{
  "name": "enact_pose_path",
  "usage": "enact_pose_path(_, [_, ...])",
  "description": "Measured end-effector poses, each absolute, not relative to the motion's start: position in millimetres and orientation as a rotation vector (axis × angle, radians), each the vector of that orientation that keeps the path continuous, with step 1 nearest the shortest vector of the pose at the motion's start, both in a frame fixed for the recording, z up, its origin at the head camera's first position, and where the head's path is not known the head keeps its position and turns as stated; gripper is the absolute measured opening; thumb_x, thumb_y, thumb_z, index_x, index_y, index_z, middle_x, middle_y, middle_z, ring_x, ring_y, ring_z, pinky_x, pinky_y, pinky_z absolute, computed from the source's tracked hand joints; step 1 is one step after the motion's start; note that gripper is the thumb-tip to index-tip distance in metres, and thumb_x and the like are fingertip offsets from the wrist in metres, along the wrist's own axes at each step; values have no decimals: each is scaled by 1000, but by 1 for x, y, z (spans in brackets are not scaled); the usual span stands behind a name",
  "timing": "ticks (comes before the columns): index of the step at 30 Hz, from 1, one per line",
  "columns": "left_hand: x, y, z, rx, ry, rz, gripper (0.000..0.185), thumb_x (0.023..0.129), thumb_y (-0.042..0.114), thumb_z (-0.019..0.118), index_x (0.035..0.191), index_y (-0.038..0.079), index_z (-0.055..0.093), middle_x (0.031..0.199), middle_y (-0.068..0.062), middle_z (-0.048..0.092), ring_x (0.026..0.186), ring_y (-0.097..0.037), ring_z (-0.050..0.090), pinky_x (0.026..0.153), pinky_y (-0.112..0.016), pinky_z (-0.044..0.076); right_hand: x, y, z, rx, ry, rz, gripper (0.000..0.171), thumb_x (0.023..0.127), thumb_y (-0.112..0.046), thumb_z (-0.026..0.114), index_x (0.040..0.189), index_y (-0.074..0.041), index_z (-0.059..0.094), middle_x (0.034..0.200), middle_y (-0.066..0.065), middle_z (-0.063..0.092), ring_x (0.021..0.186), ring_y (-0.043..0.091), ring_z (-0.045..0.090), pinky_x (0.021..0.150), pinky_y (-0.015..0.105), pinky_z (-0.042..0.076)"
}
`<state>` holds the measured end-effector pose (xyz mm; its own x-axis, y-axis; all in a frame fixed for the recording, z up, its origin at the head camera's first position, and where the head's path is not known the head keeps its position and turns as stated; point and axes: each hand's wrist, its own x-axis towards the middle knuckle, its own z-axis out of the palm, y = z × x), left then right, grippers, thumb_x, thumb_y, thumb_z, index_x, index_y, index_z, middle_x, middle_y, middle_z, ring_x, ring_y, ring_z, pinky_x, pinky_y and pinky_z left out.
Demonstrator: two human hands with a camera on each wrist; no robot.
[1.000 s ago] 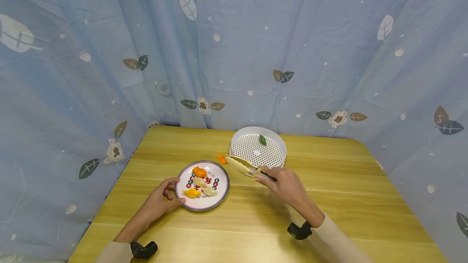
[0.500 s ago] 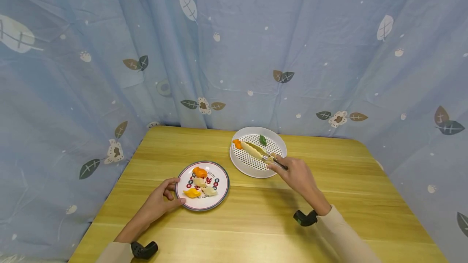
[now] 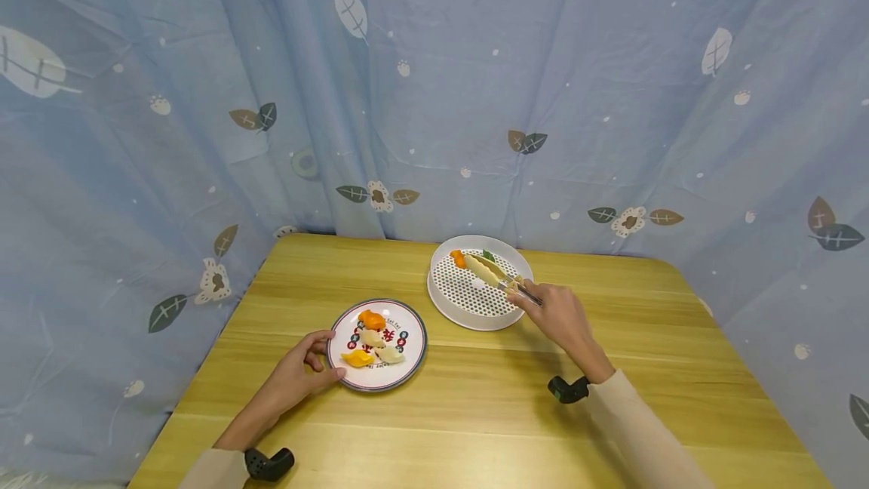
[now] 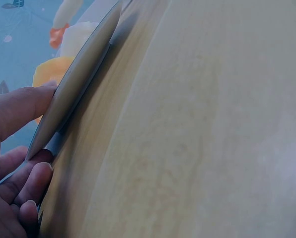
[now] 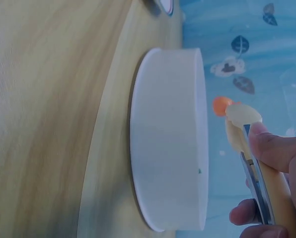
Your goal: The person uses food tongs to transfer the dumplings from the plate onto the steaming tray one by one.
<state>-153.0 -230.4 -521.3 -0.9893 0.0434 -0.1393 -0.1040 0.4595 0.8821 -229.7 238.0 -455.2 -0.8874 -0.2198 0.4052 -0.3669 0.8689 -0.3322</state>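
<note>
Orange dumpling (image 3: 458,259) — bright, smooth and rounded, with a lumpy outline — sits in the tips of cream-headed tongs (image 3: 480,270) above the white perforated tray (image 3: 468,320); the right hand (image 3: 558,315) grips the tongs, while the left hand (image 3: 295,372) pinches the rim of the printed plate (image 3: 373,380).

Metal tongs (image 3: 483,272) with pale cream, scalloped tips are slanting from the right hand (image 3: 553,312) and pinching an orange piece (image 3: 458,258) above the round white tray (image 3: 468,299). On the tray's perforated floor a green piece (image 3: 488,255) is lying, partly hidden. Left of it, a white plate (image 3: 413,345) with a dark blue rim is carrying an orange dumpling (image 3: 372,320), two whitish dumplings (image 3: 390,355) and a yellow dumpling (image 3: 357,358); the left hand (image 3: 302,368) is gripping its edge.
</note>
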Motion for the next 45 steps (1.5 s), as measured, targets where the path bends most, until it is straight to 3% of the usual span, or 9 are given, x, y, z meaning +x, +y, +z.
enact_pose_path(3, [-153,-230,-521,-48,2562,1560,73,84,30,88,145,13,51,119,-9,56,93,-23,48,72,-28,41,-236,241,-458,411,-2701,548,55,94,-49,72,125,-3,73,97,18,75,60,18,47,55,36,41])
enact_pose_path(8, [-153,-230,-522,-35,2564,1567,73,85,30,87,145,13,51,120,-9,56,93,-23,49,73,-28,41,-246,243,-461,367,-2729,545,56,94,-51,71,126,-6,73,90,15,74,62,20,49,55,36,40])
enact_pose_path(14, [-153,-231,-523,-14,2564,1572,73,84,29,87,145,12,51,119,-9,55,93,-23,49,74,-29,41,-255,244,-465,324,-2789,520,57,96,-54,68,130,-8,71,99,17,74,66,22,51,56,36,39])
enact_pose_path(24, [-154,-232,-524,-2,2573,1574,73,84,29,88,145,12,51,118,-9,55,93,-23,49,73,-28,41,-265,242,-469,276,-2873,425,56,97,-53,66,133,-11,70,77,8,59,67,24,51,58,40,42])
enact_pose_path(39, [-153,-232,-523,-5,2548,1590,73,85,28,88,145,11,50,119,-10,54,93,-23,48,73,-28,41,-264,242,-470,208,-2901,425,61,96,-56,67,135,-10,69,84,11,63,69,26,53,57,39,41])
enact_pose_path(45, [-153,-232,-523,12,2556,1591,73,84,27,88,145,10,50,119,-10,55,93,-23,49,74,-28,42,-259,242,-470,192,-2853,470,65,93,-60,68,135,-10,69,100,19,72,73,29,59,64,48,49])
